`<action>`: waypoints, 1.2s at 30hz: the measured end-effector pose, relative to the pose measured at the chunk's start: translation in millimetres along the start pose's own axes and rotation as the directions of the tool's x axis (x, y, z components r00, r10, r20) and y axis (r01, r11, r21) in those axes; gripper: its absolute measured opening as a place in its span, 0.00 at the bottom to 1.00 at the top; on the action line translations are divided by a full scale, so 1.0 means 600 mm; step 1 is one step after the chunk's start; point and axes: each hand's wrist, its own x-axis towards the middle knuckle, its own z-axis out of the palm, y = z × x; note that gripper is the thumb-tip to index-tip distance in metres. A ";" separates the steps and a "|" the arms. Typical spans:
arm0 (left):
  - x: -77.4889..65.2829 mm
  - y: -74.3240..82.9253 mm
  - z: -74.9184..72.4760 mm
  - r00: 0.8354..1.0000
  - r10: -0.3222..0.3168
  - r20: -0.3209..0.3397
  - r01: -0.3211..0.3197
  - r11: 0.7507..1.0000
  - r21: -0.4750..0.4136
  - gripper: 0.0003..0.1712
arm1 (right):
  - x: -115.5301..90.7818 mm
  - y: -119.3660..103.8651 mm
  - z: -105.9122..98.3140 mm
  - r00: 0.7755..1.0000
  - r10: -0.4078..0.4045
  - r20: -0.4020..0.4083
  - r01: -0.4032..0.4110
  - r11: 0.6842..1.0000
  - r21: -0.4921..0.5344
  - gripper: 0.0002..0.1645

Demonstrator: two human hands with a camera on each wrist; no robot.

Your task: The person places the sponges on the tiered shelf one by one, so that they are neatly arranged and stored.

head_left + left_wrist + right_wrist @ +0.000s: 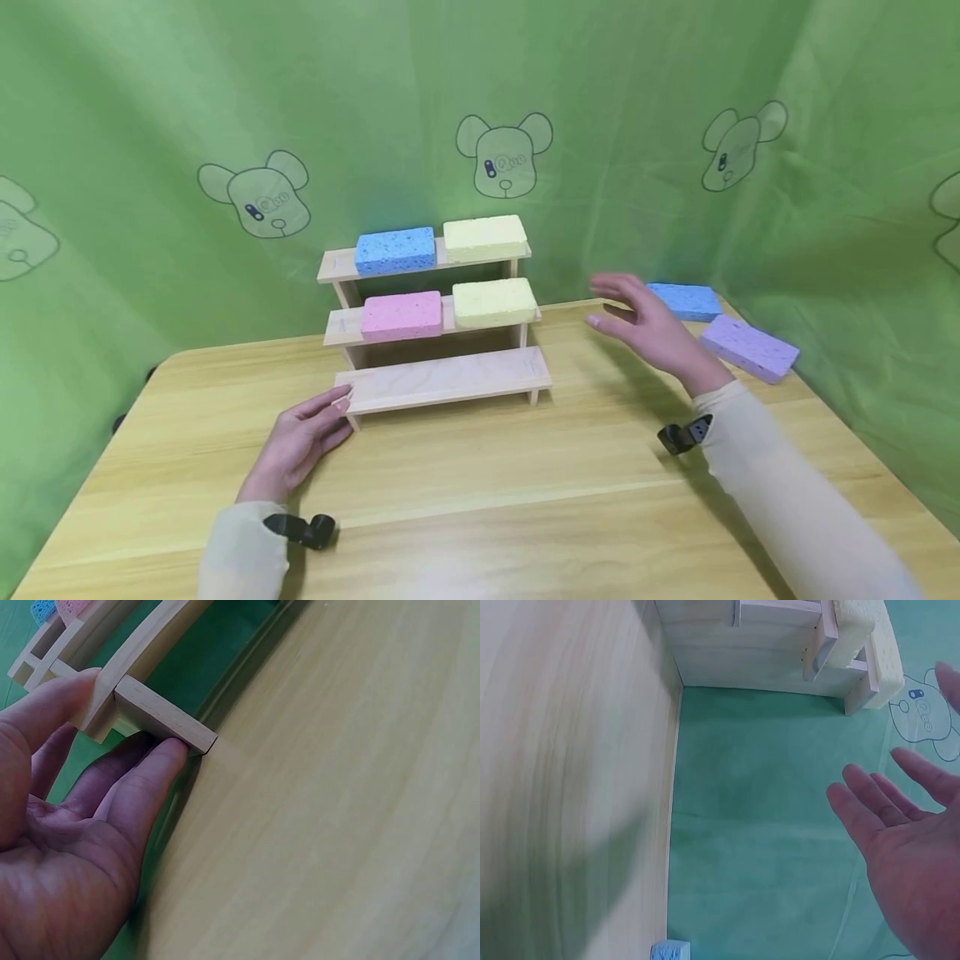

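Observation:
A three-step wooden rack stands on the table. My left hand grips the left end of its lowest step; in the left wrist view the thumb lies on the step's end and the fingers reach to the leg below. On the top step sit a blue sponge and a pale yellow sponge. A pink sponge and another pale yellow sponge lie on the middle step. The lowest step is bare. Right of the rack, my right hand hovers over the table with nothing in it, fingers loosely extended.
Beyond my right hand, a second blue sponge and a purple sponge lie by the table's right edge. A green curtain with printed bear heads hangs close behind the table and along its sides.

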 end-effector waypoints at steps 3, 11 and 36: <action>0.000 -0.001 0.000 1.000 0.000 -0.007 0.000 1.000 0.007 0.14 | -0.007 0.000 -0.007 1.000 -0.017 0.001 0.017 1.000 -0.003 0.35; 0.003 0.004 0.004 1.000 0.004 -0.005 -0.004 1.000 0.019 0.16 | -0.035 0.011 -0.042 0.999 0.023 -0.036 -0.025 0.998 -0.054 0.35; -0.002 0.003 0.005 1.000 -0.006 -0.005 0.006 1.000 0.011 0.15 | -0.109 0.055 -0.115 0.992 0.081 -0.102 -0.097 0.981 -0.168 0.35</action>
